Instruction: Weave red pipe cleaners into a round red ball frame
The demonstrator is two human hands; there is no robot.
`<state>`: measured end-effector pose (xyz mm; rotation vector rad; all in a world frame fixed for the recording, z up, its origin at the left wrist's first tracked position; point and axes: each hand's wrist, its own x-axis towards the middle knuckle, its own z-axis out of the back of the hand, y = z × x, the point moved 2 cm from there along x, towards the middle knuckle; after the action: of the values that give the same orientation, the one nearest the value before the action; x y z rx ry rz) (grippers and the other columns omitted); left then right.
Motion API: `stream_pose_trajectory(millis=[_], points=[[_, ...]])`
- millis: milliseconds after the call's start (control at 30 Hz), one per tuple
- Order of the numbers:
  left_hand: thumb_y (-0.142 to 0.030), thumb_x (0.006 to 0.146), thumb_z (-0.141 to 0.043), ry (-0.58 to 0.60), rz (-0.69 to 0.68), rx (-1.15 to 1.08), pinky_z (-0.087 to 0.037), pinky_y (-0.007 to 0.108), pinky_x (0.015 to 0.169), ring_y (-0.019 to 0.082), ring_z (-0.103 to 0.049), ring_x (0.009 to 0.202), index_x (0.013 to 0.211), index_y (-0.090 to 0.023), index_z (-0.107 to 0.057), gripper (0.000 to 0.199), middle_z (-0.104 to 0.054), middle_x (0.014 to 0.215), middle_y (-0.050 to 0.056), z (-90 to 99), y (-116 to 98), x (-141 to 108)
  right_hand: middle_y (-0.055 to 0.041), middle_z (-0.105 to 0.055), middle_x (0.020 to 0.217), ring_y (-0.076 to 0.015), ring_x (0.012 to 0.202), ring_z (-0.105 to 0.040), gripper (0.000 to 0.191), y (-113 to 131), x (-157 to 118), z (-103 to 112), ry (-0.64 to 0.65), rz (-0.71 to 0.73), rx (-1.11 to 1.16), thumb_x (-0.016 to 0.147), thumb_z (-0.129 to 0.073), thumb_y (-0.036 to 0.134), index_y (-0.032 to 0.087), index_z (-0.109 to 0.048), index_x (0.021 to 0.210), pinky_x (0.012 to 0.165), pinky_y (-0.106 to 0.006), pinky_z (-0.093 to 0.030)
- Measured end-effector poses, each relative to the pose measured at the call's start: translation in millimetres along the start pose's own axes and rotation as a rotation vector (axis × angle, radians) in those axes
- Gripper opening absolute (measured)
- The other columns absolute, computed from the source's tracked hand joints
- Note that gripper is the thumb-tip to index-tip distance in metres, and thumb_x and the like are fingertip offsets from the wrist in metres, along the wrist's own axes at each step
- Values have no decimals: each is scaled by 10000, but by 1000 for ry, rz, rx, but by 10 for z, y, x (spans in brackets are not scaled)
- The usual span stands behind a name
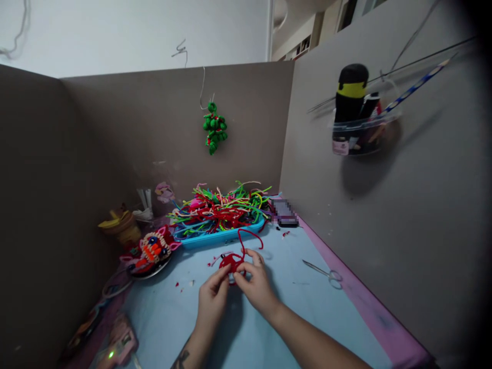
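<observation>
Just in front of the blue tray, my left hand (212, 296) pinches the near left edge of a red piece bent from fuzzy pipe cleaner (226, 260). My right hand (258, 285) grips the same piece from the right, thumb and fingers closed on it. One long loose end (241, 240) rises from the piece and curls over to the right. Small pink-tipped bits stick out or lie at its far left; I cannot tell whether they are attached. The fingers cover much of the red piece's near side.
Behind my hands, a blue tray (215, 240) overflows with coloured pipe cleaners (226, 210). Scissors (326, 273) lie at right, a phone (283, 212) behind them. At left are a pipe-cleaner animal figure (152, 248) on a plate and a glue gun (122, 338) with a green light.
</observation>
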<state>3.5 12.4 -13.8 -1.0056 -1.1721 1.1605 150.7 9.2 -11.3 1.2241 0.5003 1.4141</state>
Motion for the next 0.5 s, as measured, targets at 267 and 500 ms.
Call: stream_pose_trajectory(millis=[267,500], points=[[-276,770,-608,-39,-113,121,-542,404,915,258,-704,979,965,-197,-776,270,-769,1024,100,-70,-66,-90,-104,-520,1307,-285,1228,-479,184,-9,-3,7,28,-109,152,729,-660,200,199,-653,545,1038,-417,-357],[-305,790,-600,-103,-84,106,-537,412,928,266,-689,1038,1033,-194,-750,307,-751,1088,100,12,-51,-34,-109,-536,1284,-275,1250,-470,84,-7,30,-15,75,-106,221,715,-670,187,224,-737,750,1056,-425,-355]])
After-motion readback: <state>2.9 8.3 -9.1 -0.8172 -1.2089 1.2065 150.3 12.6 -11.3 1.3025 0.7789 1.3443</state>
